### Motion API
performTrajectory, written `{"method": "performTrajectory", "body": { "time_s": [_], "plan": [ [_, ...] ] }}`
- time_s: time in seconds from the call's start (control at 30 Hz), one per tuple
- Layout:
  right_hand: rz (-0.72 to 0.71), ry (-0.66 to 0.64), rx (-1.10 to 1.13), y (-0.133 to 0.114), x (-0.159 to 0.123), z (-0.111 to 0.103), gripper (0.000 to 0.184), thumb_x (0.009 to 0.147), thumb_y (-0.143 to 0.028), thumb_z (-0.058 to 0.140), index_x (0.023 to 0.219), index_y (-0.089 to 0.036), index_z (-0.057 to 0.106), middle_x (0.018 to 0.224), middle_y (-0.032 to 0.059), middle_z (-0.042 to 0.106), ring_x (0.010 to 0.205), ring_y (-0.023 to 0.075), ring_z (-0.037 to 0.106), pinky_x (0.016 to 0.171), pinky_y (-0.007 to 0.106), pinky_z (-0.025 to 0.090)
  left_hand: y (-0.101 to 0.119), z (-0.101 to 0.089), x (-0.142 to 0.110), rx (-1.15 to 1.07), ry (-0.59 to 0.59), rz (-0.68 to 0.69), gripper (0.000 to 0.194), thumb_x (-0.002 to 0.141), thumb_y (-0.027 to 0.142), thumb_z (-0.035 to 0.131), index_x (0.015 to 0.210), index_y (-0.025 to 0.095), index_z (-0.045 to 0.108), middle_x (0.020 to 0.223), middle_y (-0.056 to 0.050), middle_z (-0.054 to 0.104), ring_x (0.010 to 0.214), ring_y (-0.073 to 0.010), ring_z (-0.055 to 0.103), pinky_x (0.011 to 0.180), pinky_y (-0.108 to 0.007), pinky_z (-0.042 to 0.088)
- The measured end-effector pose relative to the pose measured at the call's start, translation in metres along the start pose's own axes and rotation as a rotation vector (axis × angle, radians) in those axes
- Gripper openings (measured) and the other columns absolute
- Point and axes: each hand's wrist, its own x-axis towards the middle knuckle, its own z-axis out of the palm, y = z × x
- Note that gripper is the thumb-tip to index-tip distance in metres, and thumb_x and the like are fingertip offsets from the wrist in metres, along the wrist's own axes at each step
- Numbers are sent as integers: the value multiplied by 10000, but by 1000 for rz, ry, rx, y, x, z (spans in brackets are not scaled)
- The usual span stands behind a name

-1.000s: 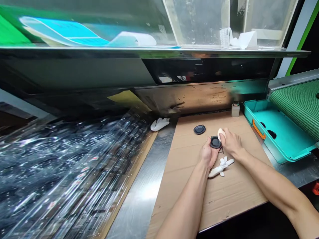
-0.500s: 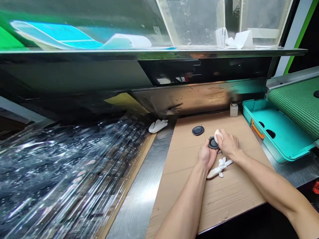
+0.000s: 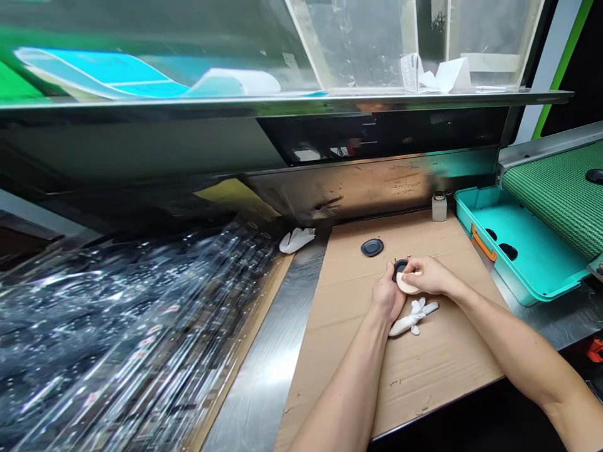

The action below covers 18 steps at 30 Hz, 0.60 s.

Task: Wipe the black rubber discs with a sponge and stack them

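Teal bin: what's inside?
Two black pieces lie in the bin, the farther one partly hidden by its rim. The belt covers the far right part; anything there can't be seen.

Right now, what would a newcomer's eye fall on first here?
Probably the bright turquoise bin at the right, by the green belt, and the glossy clear plastic filling the lower left. Then, over the cardboard right of centre, the left hand holds a dark disc and the right hand a pale pad that partly covers it.
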Motion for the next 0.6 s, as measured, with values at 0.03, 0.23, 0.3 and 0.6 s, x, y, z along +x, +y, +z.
{"method": "performTrajectory", "body": {
  "time_s": [0.03,0.23,0.3,0.6],
  "plan": [
    [3,8,-38,0,-2,-2,139,855,-332,651,924,-247,737,1067,1,745,946,170,670,799,240,464,0,0,0,-9,-6,-6,388,1050,311,366,1004,101,690,1008,-136,745,1002,-210,715,996,-379,536],
    [92,168,-428,-17,-12,-3,339,1005,-490,417,1209,-333,638,976,37,750,888,236,684,756,304,453,1,0,3,-46,70,1,357,1053,278,372,991,126,690,919,-90,754,879,-160,720,940,-318,561],
    [101,157,-482,-22,-11,1,349,1023,-487,376,1216,-333,623,983,42,749,885,240,683,754,306,448,2,0,2,-50,87,-12,386,1060,277,344,972,115,683,934,-98,755,880,-161,720,915,-315,572],
    [182,211,-464,-4,-9,-3,370,1037,-493,361,1276,-328,590,1019,41,746,888,234,678,727,298,420,8,0,0,-49,84,-43,415,1057,302,328,977,81,669,1076,-166,733,970,-211,715,892,-360,584]
  ]
}}
